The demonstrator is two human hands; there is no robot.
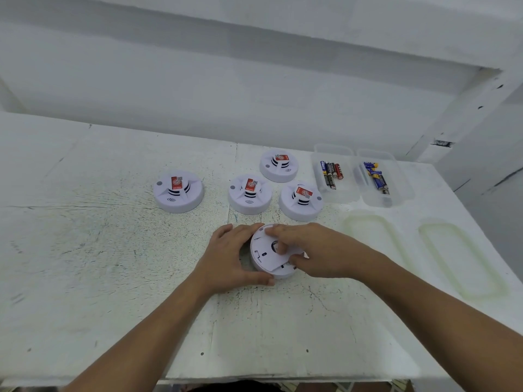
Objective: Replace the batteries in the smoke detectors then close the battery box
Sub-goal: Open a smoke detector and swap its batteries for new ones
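From where I stand this looks like the early or middle part of the job, and I can't tell which. One upturned detector (266, 260) lies back-side up around the middle of the bench (113, 250), and the person has both hands on it. I take that as opening or closing its back, and no battery bay shows from here.

Four detectors (249, 193) sit face up in a loose group toward the far edge, one of them apart on the left. Nothing about them shows whether they have been done.

The two battery boxes (343, 193) stand side by side near the far right corner, each with a few batteries (331, 174) inside. Both lids (373, 239) lie flat on the bench nearer the right edge, so the closing step is clearly not yet done.

The left hand (235, 256) cups the detector's left rim. Its fingers curl round the far side and the thumb presses the near side, which steadies the detector. The right hand (311, 250) comes across from the right with its fingers bent down onto the back plate and the thumb tucked against the right-hand rim, in a grip that looks like a twist. Neither hand holds a battery that I can see. The boxes sit well apart from both hands, beyond the nearest face-up detector.
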